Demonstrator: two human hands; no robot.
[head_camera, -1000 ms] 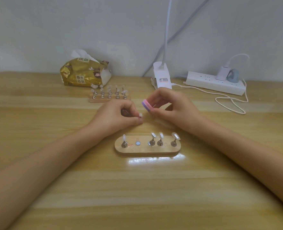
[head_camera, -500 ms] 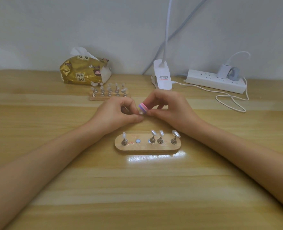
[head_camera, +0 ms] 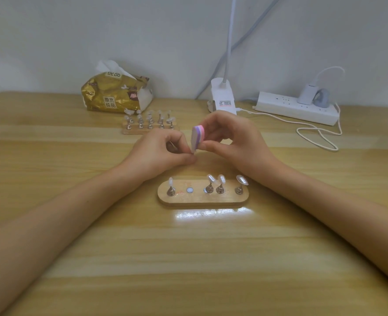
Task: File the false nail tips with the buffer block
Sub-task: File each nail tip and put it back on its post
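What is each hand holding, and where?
Right hand pinches the buffer block by its right side, thumb below, fingers above. Left hand pinches a small piece, mostly hidden.

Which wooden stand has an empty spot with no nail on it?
The near oval stand: a bare white dot sits between its pegs. The far stand by the gold tissue pack looks full.

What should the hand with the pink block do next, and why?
Probably slide the buffer block across the nail tip. The right hand pinches the block, its lower edge at the fingertips of the left hand, which seem to pinch that mostly hidden tip. One spot on the wooden holder is empty.
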